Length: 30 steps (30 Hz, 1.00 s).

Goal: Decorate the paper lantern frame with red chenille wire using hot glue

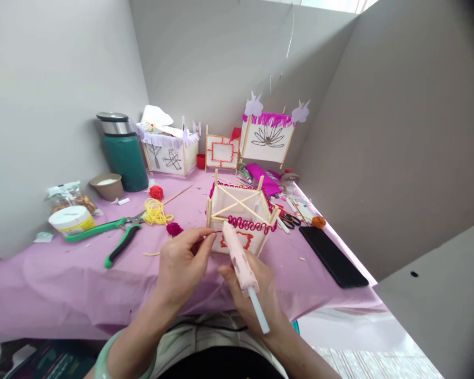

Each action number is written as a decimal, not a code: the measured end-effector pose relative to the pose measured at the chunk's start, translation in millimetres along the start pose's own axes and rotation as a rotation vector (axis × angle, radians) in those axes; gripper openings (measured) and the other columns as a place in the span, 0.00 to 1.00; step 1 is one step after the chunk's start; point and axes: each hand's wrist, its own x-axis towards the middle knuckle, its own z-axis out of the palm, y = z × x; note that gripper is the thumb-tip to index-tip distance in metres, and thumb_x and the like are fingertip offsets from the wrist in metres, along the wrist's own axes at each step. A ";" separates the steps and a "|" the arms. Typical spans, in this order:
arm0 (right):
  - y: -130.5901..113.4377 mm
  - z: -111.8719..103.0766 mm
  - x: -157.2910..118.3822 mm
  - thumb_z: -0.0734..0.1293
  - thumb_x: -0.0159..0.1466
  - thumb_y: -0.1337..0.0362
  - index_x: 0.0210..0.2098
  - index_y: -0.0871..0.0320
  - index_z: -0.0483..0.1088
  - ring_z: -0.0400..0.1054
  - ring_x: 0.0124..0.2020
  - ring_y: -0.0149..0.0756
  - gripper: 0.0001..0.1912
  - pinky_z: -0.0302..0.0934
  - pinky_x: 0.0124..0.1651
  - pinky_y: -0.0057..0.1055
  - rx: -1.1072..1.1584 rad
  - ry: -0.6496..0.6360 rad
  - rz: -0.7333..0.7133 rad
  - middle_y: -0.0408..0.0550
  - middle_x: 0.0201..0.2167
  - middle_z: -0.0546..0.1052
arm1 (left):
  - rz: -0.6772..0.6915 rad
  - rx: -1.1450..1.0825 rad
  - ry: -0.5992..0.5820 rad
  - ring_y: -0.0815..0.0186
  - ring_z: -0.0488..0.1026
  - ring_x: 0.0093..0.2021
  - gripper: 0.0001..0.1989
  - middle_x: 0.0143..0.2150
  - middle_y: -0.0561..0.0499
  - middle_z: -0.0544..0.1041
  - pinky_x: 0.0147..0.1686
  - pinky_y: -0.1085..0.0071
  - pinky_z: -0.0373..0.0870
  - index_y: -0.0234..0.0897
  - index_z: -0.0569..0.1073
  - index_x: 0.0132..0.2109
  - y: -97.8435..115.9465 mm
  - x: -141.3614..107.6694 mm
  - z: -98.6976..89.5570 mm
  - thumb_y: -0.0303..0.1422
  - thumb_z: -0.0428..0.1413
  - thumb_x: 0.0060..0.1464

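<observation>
We have the stick-framed box (242,204) near the front edge of the counter (312,287), with open cloth to its right front. Its pale panels carry wavy magenta trim. Our left hand (181,259) has its fingers together on a magenta strand (218,231); our right hand (263,281) is clamped around the glue gun (239,258). Pink cloth covers the counter, between grey walls (229,58).

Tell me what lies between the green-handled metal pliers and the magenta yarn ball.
Loose yellow yarn lies between the pliers and the ball, in the head view.
</observation>
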 end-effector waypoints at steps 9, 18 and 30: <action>-0.7 -0.9 -3.3 0.62 0.66 0.54 0.30 0.58 0.65 0.68 0.25 0.36 0.14 0.61 0.29 0.30 -0.027 0.047 -0.011 0.47 0.24 0.71 | 0.012 0.009 -0.003 0.70 0.75 0.27 0.06 0.30 0.54 0.81 0.29 0.75 0.70 0.39 0.79 0.37 3.0 0.5 -0.5 0.32 0.57 0.55; -2.4 -0.3 -1.7 0.62 0.66 0.52 0.32 0.58 0.66 0.69 0.26 0.37 0.15 0.61 0.30 0.30 -0.044 0.044 -0.006 0.48 0.25 0.73 | 0.017 0.017 -0.001 0.70 0.75 0.26 0.06 0.30 0.54 0.81 0.29 0.75 0.71 0.39 0.79 0.37 2.8 0.6 -0.8 0.32 0.56 0.55; -5.6 3.8 1.0 0.60 0.67 0.50 0.35 0.59 0.68 0.70 0.26 0.37 0.18 0.60 0.29 0.29 -0.032 0.031 -0.012 0.48 0.26 0.74 | -0.010 0.008 0.006 0.70 0.74 0.26 0.06 0.30 0.53 0.80 0.28 0.76 0.70 0.37 0.79 0.37 2.9 0.6 -0.5 0.31 0.57 0.55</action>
